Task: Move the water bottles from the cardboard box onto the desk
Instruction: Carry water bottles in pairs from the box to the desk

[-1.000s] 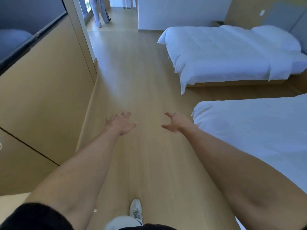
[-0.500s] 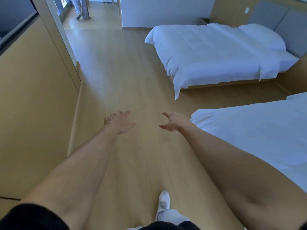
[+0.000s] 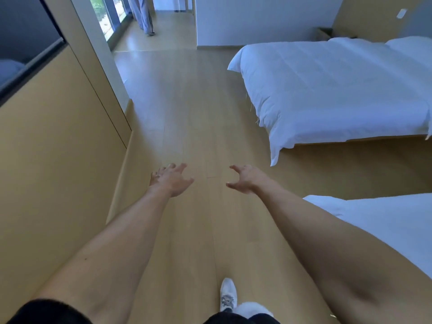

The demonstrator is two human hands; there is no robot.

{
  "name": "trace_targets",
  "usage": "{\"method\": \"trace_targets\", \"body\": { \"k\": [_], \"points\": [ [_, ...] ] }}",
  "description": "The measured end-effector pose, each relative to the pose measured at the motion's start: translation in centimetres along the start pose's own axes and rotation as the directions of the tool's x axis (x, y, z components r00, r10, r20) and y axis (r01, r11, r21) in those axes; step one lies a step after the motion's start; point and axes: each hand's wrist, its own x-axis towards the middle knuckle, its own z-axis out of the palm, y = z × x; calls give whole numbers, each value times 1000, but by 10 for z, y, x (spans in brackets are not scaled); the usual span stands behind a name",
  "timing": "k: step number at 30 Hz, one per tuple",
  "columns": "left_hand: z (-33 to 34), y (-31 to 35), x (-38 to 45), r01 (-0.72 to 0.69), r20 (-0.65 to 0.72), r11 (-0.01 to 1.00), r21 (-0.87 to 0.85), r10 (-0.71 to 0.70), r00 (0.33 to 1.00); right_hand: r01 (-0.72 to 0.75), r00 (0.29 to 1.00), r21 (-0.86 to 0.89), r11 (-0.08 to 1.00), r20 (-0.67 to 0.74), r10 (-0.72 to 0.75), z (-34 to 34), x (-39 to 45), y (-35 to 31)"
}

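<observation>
**Water bottles, box and desk: none in view**

Fingers of the left hand spread loosely, holding nothing; those of the right hand are apart and slightly hooked, also bare. Both arms reach straight out toward twelve o'clock, palms facing each other, over a smooth pale wood floor. A white shoe steps at six o'clock. White quilted beds lie at two o'clock and four o'clock; a tan panelled wall runs at nine.

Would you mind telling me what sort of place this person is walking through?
Most likely a hotel twin room: two beds made up in white linen, the far bed and the near bed, a wood floor, and a dark screen on the panelled wall.
</observation>
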Motion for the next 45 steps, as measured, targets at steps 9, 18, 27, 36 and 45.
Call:
{"method": "trace_targets", "body": {
  "k": [9, 18, 27, 36, 45],
  "points": [
    [-52, 23, 134, 48, -37, 998, -47, -49, 998, 54, 999, -60, 997, 7, -53, -75, 130, 10],
    [-101, 25, 297, -15, -43, 998, -54, 13, 999, 18, 1000, -83, 996, -5, -18, -136, 283, -4],
    [-187, 9, 490, -115, -35, 992, -49, 113, 993, -78, 997, -92, 993, -25, 76, -228, 451, -40],
    [-248, 11, 641, -147, -19, 989, -28, 147, 989, -92, 995, -41, 995, -39, 91, -292, 597, -51],
    [-302, 37, 810, -53, -34, 999, -7, 53, 998, -21, 999, -39, 999, -49, 19, -371, 774, -25]
  ]
}}
